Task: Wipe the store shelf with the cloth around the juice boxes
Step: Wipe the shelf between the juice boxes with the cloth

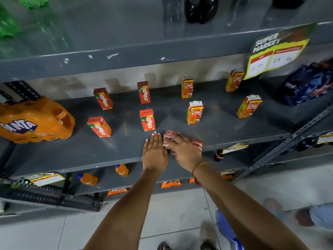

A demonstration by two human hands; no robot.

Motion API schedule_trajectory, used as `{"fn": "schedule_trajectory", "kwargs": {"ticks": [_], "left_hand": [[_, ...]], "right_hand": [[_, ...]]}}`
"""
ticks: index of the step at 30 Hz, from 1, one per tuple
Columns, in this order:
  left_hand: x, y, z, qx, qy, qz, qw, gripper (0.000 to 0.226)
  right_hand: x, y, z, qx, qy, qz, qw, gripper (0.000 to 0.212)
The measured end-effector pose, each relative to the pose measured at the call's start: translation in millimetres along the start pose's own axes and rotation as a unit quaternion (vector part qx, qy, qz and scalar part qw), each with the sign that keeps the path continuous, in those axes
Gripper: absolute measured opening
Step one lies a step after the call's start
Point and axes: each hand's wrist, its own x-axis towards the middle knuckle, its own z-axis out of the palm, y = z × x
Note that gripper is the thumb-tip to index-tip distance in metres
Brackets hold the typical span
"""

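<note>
Both bare hands were at the near edge of the grey metal shelf (pixel 225 127). Left hand (pixel 155 153) lay flat, palm down, fingers straight and together, holding nothing. Right hand (pixel 185 150), just right of it and touching or nearly so, pressed down on the crumpled red-and-white cloth (pixel 196 141), fingers spread over it; motion blur hid whether the fingers curled under the fabric. Cloth sat on the shelf surface near the front lip, showing at the fingertips and to the right of the hand. An orange thread band (pixel 199 166) circled the right wrist. Eight small cartons stood upright on the shelf in two rows, well apart from each other: four red-orange Maaza juice boxes (pixel 147 120) on the left half, four orange-yellow Real juice boxes (pixel 194 112) on the right half. Nearest carton to the hands was the near Maaza box, just beyond the left fingertips, not touching. An orange shrink-wrapped Fanta pack (pixel 34 120) sat at the far left of the shelf, a dark blue wrapped bottle pack (pixel 306 83) at the right. A yellow price tag (pixel 277 51) hung from the shelf above.
</note>
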Motion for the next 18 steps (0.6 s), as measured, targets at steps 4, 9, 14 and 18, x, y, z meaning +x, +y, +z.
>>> {"fn": "schedule_trajectory", "kwargs": {"ticks": [4,9,14,18], "left_hand": [[2,7,5,0.010,0.046,-0.015,0.999,0.061],[10,36,5,0.005,0.054,-0.040,0.998,0.062],[22,83,12,-0.006,0.047,-0.022,0.999,0.062],[26,117,20,-0.003,0.043,0.003,0.999,0.063]], "right_hand": [[3,21,-1,0.012,0.009,-0.020,1.000,0.063],[-4,67,-17,-0.038,0.010,0.000,0.999,0.067],[-23,121,-36,-0.089,0.004,0.039,0.995,0.066],[-42,165,-51,-0.121,-0.013,0.090,0.989,0.064]]}}
